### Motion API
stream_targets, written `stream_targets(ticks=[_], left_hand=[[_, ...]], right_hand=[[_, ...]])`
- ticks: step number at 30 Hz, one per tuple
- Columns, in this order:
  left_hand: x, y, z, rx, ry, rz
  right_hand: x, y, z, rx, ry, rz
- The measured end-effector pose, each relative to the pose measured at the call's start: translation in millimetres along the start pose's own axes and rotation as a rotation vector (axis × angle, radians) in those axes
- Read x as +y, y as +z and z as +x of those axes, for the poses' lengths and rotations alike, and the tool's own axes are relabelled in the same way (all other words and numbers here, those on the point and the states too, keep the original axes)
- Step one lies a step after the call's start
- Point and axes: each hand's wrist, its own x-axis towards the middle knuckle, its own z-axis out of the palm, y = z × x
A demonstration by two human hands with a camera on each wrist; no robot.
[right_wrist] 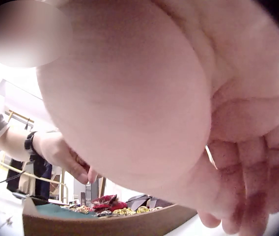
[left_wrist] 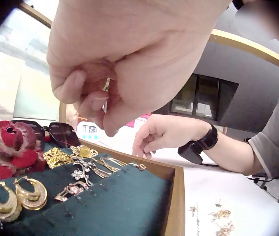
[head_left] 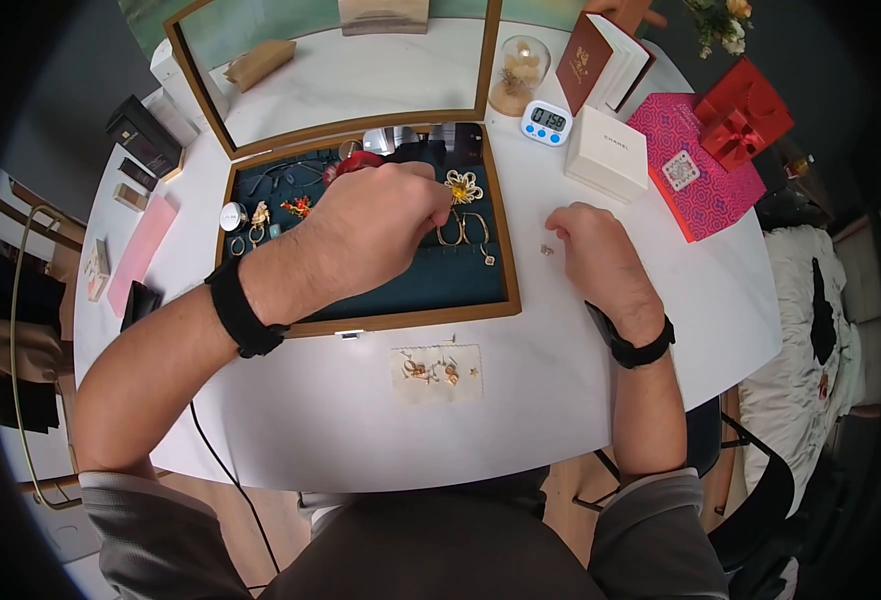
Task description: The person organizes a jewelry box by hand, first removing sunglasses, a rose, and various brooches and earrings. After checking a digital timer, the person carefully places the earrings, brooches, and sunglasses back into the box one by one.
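Observation:
My left hand [head_left: 375, 225] is over the wood-framed jewelry box [head_left: 511, 275]. In the left wrist view its thumb and curled fingers pinch a small shiny piece of jewelry [left_wrist: 106, 84], mostly hidden by the fingers. On the green lining lie gold hoop earrings [left_wrist: 31, 192], a red flower ornament [left_wrist: 13, 147] and a flower brooch [head_left: 463, 187]. My right hand [head_left: 605, 255] is low over the table right of the box, fingers relaxed and bent downward. A small earring [head_left: 547, 250] lies beside its fingertips. Nearer my body, a pale cloth [head_left: 468, 388] bears several gold earrings [head_left: 450, 373].
The box's glass lid [head_left: 488, 60] stands raised. Behind my right hand are a white box [head_left: 605, 155], a digital timer [head_left: 546, 123], a glass dome [head_left: 518, 75] and a pink patterned bag [head_left: 695, 205]. Cosmetic boxes [head_left: 145, 135] line the left side.

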Motion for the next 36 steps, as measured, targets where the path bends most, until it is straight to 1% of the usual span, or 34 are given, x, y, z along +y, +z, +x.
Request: stream_targets(ticks=[2,4,8,9,10,11,13,14,15,17,19,20,24,29,32,36], left_hand=[[-1.5,-0.9,-0.2,0.009,-0.004,-0.001],[-3.0,-2.6,-1.1,0.006,-0.016,-0.003],[-3.2,-4.5,-6.2,0.027,-0.010,-0.014],[-0.9,-6.0,-9.6,0.023,-0.011,-0.012],[3.6,-7.7,-15.1,0.034,0.042,-0.012],[8.5,-7.8,-21.6,0.045,0.096,-0.012],[22.1,-2.5,-42.8,-0.132,0.324,0.101],[28.2,-0.2,-48.8,-0.089,0.448,0.117],[31.7,5.8,-55.5,-0.141,0.514,0.115],[39.8,14.6,-66.8,-0.227,0.549,0.130],[43.3,22.9,-74.4,-0.250,0.540,0.154],[43.7,25.6,-76.3,-0.271,0.530,0.179],[44.5,28.4,-77.0,-0.271,0.489,0.199],[44.8,31.3,-78.4,-0.360,0.400,0.203],[46.4,26.0,-74.9,-0.389,0.403,0.171],[46.9,24.5,-76.1,-0.383,0.397,0.140]], right_hand=[[-1.1,-0.6,0.4,-0.006,-0.006,-0.031],[-7.0,-4.2,1.1,-0.107,0.001,-0.041],[-6.0,0.6,-1.3,-0.076,-0.049,-0.058],[-5.5,3.0,-1.1,-0.029,-0.060,-0.078],[-5.3,4.5,-0.5,0.019,-0.071,-0.099],[-7.1,4.9,0.5,0.019,-0.070,-0.096],[-13.7,4.8,1.7,0.198,-0.156,-0.012],[-16.1,3.7,2.2,0.198,-0.155,-0.011],[-18.6,2.6,2.6,0.229,-0.174,-0.011],[-20.8,3.2,3.1,0.261,-0.193,-0.010],[-20.9,4.9,3.3,0.307,-0.208,0.030],[-21.1,5.7,3.4,0.308,-0.209,0.030],[-21.9,7.1,3.3,0.308,-0.211,0.060],[-21.6,7.7,3.1,0.298,-0.217,0.057],[-20.0,9.7,3.9,0.309,-0.232,0.054],[-19.1,9.9,3.9,0.311,-0.243,0.049]])
